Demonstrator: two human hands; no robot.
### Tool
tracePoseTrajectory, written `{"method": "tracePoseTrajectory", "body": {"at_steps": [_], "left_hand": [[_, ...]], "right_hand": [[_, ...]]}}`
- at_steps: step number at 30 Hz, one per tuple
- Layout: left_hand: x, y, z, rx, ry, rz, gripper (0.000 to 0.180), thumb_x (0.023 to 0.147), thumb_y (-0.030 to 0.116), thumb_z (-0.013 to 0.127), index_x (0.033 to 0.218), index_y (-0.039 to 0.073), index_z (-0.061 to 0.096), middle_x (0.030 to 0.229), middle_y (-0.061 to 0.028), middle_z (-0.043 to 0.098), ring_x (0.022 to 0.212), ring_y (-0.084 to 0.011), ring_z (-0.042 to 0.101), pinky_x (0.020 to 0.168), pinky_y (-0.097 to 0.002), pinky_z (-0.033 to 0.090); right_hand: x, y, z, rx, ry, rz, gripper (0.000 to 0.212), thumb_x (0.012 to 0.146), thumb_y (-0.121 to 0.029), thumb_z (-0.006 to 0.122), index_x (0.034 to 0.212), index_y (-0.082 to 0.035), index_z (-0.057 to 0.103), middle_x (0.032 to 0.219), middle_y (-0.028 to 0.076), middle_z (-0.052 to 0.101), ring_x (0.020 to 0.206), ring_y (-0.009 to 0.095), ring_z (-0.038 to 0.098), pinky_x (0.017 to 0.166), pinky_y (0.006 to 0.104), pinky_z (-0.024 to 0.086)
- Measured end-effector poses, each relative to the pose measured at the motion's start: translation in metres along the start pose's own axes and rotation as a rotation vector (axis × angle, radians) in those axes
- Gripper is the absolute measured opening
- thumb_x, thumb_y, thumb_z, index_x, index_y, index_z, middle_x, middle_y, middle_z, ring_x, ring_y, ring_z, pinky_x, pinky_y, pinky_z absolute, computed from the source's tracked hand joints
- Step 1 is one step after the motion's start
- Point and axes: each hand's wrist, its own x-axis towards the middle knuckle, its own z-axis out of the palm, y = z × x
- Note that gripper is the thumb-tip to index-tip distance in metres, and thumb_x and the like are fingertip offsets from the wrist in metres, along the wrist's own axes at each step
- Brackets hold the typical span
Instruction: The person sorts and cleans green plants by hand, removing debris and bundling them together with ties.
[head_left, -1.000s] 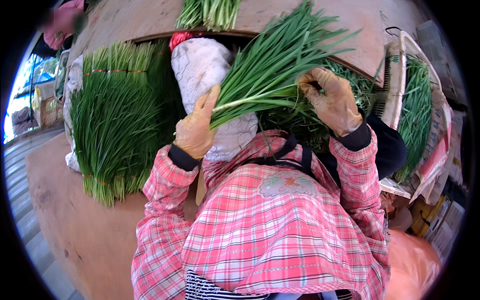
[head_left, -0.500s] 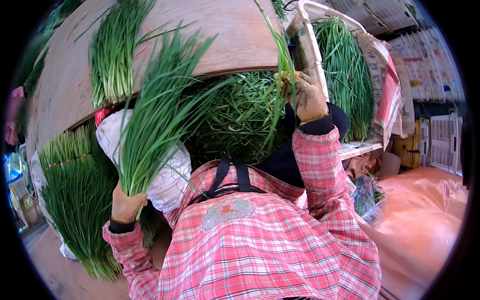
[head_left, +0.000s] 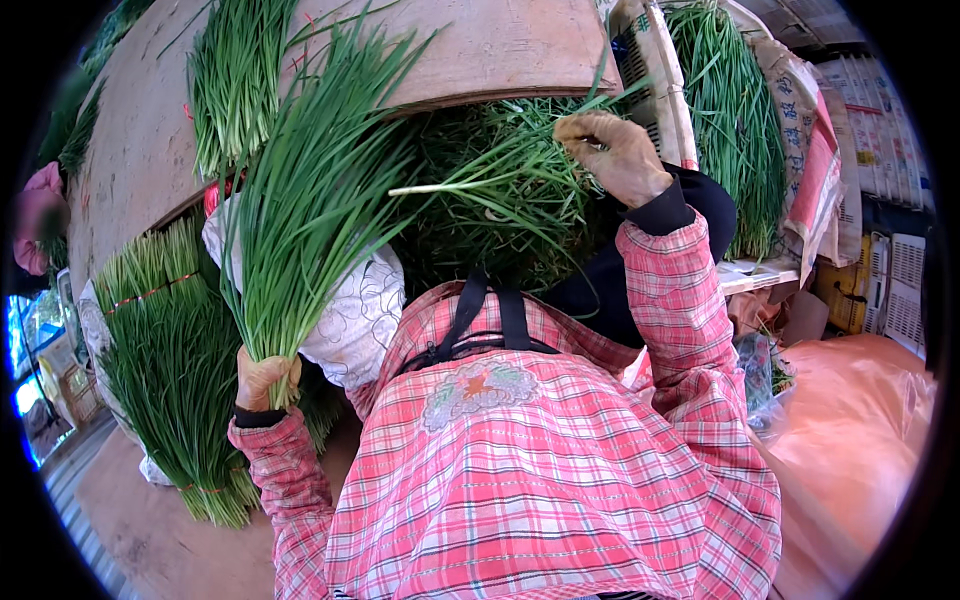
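Note:
My left hand (head_left: pixel 266 379) is closed around the pale lower ends of a loose bunch of chives (head_left: pixel 310 210), whose long green leaves fan upward and away from me. At the right, my right hand (head_left: pixel 612 155) hovers over the heap, its fingers loosely curled and a small gap showing between thumb and fingers. I see nothing held in it. A loose chive stalk (head_left: pixel 435 188) with a white end points left above the heap of discarded leaves (head_left: pixel 500 235), apart from my right hand. Leaves of the held bunch hide part of the heap.
Tied chive bundles (head_left: pixel 170 360) stand at my left. More chives (head_left: pixel 238 90) lie on the wooden board (head_left: pixel 480 50) ahead. A pale plastic crate (head_left: pixel 672 90) of chives (head_left: pixel 735 120) stands at the right, beside a woven sack (head_left: pixel 810 150). Orange plastic sheeting (head_left: pixel 860 430) lies at the near right.
My right hand has let go of the few long stalks it held upright; a stalk now lies sideways above the heap. My left hand keeps the bunch. The whole view has shifted slightly.

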Motion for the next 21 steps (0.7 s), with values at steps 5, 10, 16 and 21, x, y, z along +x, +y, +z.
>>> {"method": "tracePoseTrajectory", "body": {"at_steps": [5, 10, 16, 21], "left_hand": [[-0.003, -0.008, -0.017, -0.028, 0.003, -0.027, 0.052, 0.064, 0.019, 0.077, 0.102, -0.007, 0.053, 0.082, -0.0148, 0.061, 0.044, -0.0172, 0.051, 0.038, -0.0257, 0.040], [-0.005, -0.009, -0.026, -0.091, -0.023, 0.014, 0.056, 0.064, 0.017, 0.078, 0.106, -0.008, 0.052, 0.094, -0.0190, 0.062, 0.046, -0.0166, 0.052, 0.040, -0.0250, 0.040], [-0.018, 0.003, -0.028, -0.263, -0.060, 0.120, 0.070, 0.064, 0.015, 0.078, 0.117, -0.011, 0.041, 0.103, -0.0271, 0.054, 0.043, -0.0148, 0.049, 0.036, -0.0228, 0.038], [-0.039, 0.005, -0.037, -0.340, -0.067, 0.160, 0.077, 0.062, 0.010, 0.079, 0.120, -0.012, 0.034, 0.102, -0.0292, 0.051, 0.038, -0.0148, 0.046, 0.032, -0.0223, 0.033]], "right_hand": [[-0.011, -0.024, -0.010, 0.288, 0.074, 0.231, 0.015, 0.087, 0.000, 0.055, 0.099, 0.003, 0.063, 0.080, 0.003, 0.062, 0.070, 0.010, 0.055, 0.063, 0.0223, 0.047], [-0.041, -0.027, 0.025, 0.166, -0.388, 0.344, 0.022, 0.087, -0.006, 0.054, 0.108, 0.000, 0.061, 0.087, 0.008, 0.066, 0.072, 0.013, 0.061, 0.067, 0.0255, 0.051], [-0.068, 0.022, 0.150, -0.371, -0.851, -0.055, 0.030, 0.080, -0.017, 0.054, 0.102, 0.002, 0.059, 0.080, 0.023, 0.063, 0.077, 0.035, 0.064, 0.071, 0.0416, 0.051], [-0.001, 0.072, 0.171, -0.929, -0.290, -0.017, 0.025, 0.083, -0.018, 0.048, 0.103, -0.006, 0.058, 0.097, 0.014, 0.061, 0.084, 0.030, 0.063, 0.067, 0.0411, 0.047]]}}
